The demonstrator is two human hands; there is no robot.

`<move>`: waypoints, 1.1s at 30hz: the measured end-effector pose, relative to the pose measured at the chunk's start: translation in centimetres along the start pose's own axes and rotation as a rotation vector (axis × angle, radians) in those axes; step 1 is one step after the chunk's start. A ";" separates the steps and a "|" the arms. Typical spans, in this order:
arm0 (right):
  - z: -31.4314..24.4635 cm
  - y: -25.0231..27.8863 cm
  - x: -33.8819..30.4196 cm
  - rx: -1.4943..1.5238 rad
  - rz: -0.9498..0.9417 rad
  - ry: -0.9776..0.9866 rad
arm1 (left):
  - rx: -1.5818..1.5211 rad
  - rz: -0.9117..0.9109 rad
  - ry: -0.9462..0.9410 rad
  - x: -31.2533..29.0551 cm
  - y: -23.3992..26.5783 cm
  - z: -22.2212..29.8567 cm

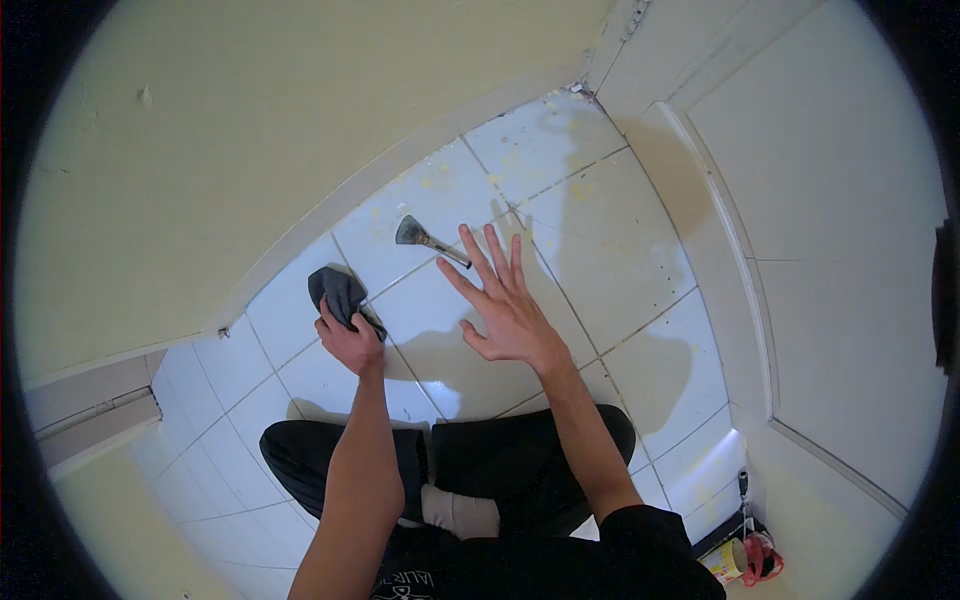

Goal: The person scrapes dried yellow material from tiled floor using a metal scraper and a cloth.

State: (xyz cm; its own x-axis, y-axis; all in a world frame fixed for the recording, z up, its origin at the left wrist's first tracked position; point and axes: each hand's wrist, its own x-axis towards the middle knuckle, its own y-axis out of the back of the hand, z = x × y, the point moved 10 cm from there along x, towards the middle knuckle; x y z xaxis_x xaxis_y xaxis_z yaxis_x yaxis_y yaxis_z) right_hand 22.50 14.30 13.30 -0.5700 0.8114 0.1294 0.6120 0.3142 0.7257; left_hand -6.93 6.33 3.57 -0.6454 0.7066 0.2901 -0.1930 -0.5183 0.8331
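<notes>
My left hand (350,338) is closed around a dark grey cloth (338,290), which bunches up above the fingers over the white floor tiles. To the right, my right hand (500,305) is held with its fingers spread and nothing in it. Just beyond its fingertips lies a scraper (411,231) with a wide, stained blade and a slim handle pointing toward my right hand. Whether the index finger touches the handle or only overlaps it in view, I cannot tell.
Yellowish spots mark the tiled floor (590,235) near the far corner. A cream wall (300,110) runs along the far left, a pale door (850,200) along the right. At the lower right sit a yellow-and-white container (729,562) and a red plastic bag (763,560).
</notes>
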 end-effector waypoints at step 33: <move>1.6 1.7 -0.7 -0.034 0.318 0.002 | 0.015 0.016 -0.007 -0.1 0.0 0.4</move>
State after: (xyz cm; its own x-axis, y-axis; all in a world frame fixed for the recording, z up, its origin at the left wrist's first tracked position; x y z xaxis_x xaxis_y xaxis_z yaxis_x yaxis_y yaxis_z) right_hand 24.81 15.08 13.37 -0.3544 0.8653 0.3545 0.7408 0.0285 0.6711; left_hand -6.57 6.51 3.75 -0.6428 0.7019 0.3067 -0.1715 -0.5221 0.8355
